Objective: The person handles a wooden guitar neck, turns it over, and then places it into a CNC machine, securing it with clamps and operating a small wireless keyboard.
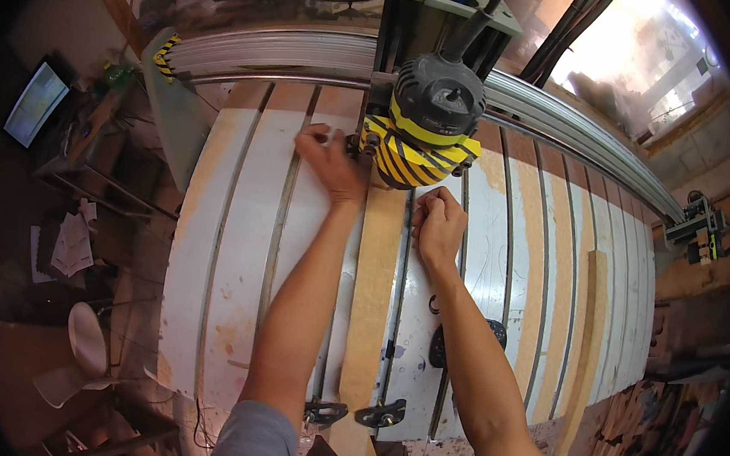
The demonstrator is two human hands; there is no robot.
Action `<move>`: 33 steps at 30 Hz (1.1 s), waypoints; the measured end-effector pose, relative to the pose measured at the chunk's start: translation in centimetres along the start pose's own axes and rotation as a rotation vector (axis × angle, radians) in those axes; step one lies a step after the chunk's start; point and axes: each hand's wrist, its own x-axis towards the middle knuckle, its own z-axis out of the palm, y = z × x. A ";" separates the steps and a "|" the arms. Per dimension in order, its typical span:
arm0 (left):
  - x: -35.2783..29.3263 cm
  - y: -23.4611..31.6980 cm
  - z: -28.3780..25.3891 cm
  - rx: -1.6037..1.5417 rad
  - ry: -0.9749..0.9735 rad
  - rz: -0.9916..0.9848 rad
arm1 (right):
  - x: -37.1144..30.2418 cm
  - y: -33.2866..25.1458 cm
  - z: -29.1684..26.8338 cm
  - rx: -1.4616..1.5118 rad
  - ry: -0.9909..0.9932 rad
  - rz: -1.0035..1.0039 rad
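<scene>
A long wooden board (377, 255) lies along the slotted bed of a CNC router, running from under the router head toward me. Above its far end hangs the router spindle (437, 101), dark grey with a yellow band, over a yellow-and-black striped guard (414, 155). Left of the guard, my left hand (333, 164) is over the bed with its fingers bent and apart. My right hand (441, 225) is just right of the board, below the guard, its fingers curled closed; whatever they may hold is hidden.
Two black clamps (380, 413) (326, 413) flank the board's near end. Another dark clamp (439, 347) lies beside my right forearm. A second wooden strip (588, 331) rests on the bed at right. The metal gantry rail (275, 60) spans the far side; a monitor (38, 104) glows at left.
</scene>
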 end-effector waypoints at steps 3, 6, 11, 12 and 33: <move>2.3 -0.2 -1.3 -0.177 0.150 -0.095 | 0.1 -0.5 0.2 -0.013 0.004 -0.007; 2.6 -0.3 -1.2 -0.239 0.259 -0.105 | 0.1 -0.3 0.3 -0.028 0.002 -0.007; 0.2 0.0 -0.5 -0.067 0.005 -0.056 | 0.1 -0.4 0.1 -0.033 -0.004 -0.005; 0.6 0.3 -0.8 -0.087 0.008 -0.099 | 0.1 -0.5 -0.1 -0.041 0.000 0.009; 1.2 0.4 -3.5 0.395 -0.492 0.205 | 8.5 -0.5 -2.3 -0.326 -0.160 -0.687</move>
